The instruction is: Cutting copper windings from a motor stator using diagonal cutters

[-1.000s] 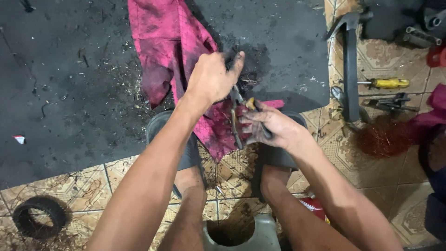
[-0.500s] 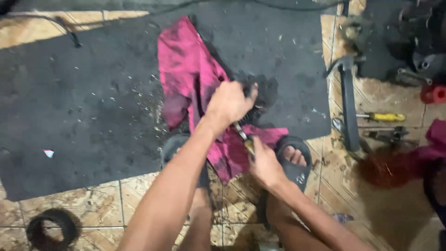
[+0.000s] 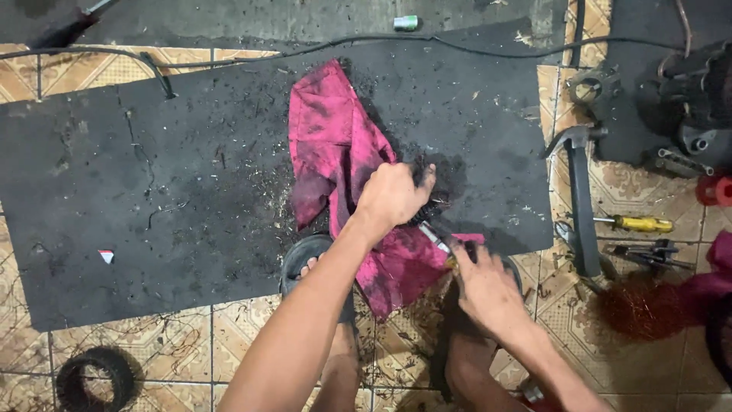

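1. Left hand (image 3: pixel 393 197): closed in a fist around a small dark part (image 3: pixel 427 207), which is mostly hidden by the fingers; it sits above the red rag (image 3: pixel 335 145).
2. Right hand (image 3: pixel 488 294): fingers curled around the handle end of a thin metal tool (image 3: pixel 435 238), whose tip points up-left to the dark part.
3. Red rag: spread crumpled on the black mat (image 3: pixel 152 191), its lower end hanging over the mat's near edge onto the tiled floor (image 3: pixel 252 336).
4. Mat: strewn with fine debris and wire scraps; a black cable (image 3: pixel 229 55) runs along its far edge.
5. Feet: in dark sandals (image 3: pixel 305 255) at the mat's near edge, below the hands.
6. Right of the mat: a hammer (image 3: pixel 581 198), a yellow-handled screwdriver (image 3: pixel 640 223) and pliers (image 3: pixel 648 252) lie on the floor, near a tangle of copper wire (image 3: pixel 633 305).
7. Lower left: a black ring (image 3: pixel 95 378) lies on the tiles.
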